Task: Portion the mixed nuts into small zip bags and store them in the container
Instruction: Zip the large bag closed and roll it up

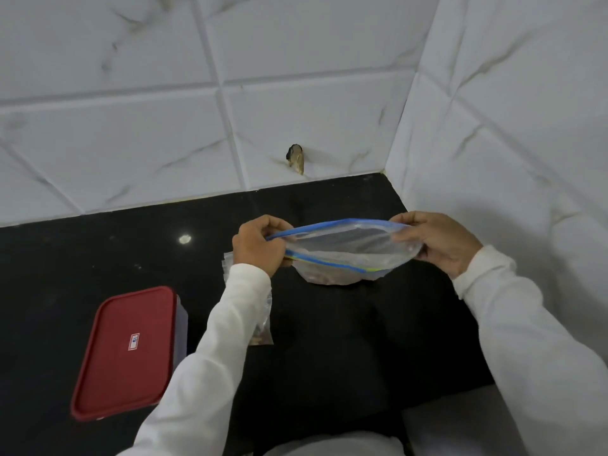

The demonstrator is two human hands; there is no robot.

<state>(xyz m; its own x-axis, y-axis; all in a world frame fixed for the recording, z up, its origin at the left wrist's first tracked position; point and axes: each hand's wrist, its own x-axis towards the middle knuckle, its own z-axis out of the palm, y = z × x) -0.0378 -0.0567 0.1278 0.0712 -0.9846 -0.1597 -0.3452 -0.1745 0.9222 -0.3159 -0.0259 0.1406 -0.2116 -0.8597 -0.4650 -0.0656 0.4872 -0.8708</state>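
Observation:
A large clear zip bag with a blue seal strip is held above the black counter, its mouth spread wide. Brown nuts show dimly at its bottom. My left hand pinches the left end of the seal. My right hand grips the right end. Small clear zip bags lie flat under my left forearm; one shows some nuts at its near end. A container with a red lid stands shut at the near left.
White marble-look tiled walls meet in a corner at the back right. A small hole or chip marks the back wall just above the counter. White sleeves cover both my forearms.

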